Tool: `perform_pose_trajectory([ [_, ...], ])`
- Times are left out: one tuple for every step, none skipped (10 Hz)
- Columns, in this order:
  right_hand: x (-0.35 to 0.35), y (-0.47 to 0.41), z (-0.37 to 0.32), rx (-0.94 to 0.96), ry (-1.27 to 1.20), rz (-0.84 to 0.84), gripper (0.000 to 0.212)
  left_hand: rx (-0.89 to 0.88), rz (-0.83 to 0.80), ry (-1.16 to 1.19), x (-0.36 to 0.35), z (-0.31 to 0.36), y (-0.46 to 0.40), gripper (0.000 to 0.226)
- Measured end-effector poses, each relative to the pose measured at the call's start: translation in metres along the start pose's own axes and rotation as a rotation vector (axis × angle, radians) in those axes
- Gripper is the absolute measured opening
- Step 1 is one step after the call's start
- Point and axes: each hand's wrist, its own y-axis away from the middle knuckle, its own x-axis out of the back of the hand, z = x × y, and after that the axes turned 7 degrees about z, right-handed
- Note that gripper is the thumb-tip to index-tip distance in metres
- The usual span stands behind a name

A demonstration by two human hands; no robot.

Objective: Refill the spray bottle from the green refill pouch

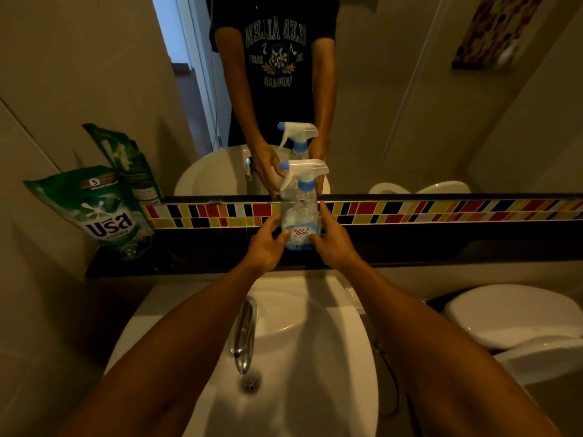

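A clear spray bottle (301,212) with a white trigger head and blue collar stands upright on the dark ledge (195,257) behind the basin. My left hand (266,244) is at its left side and my right hand (331,239) at its right side, fingers spread around the lower body and touching the label. The trigger head is still screwed on. The green refill pouch (101,212) leans against the left wall on the same ledge, well to the left of both hands.
A white basin (315,357) with a chrome tap (244,335) lies below my arms. A closed toilet lid (511,313) is at the right. A mirror above the coloured tile strip (441,209) reflects a person, the bottle and the pouch.
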Motion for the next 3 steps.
perform_pose_trajectory([
  [-0.002, 0.012, -0.002, -0.038, -0.026, 0.056, 0.084, -0.015, 0.031, -0.1, 0.011, -0.002, 0.004, 0.051],
  [-0.002, 0.024, -0.005, -0.052, -0.133, 0.153, 0.075, -0.028, 0.043, -0.295, 0.028, -0.002, 0.007, 0.056],
  [0.003, 0.038, -0.021, -0.035, -0.244, 0.322, 0.056, -0.173, 0.124, -0.632, 0.054, 0.014, 0.012, 0.059],
])
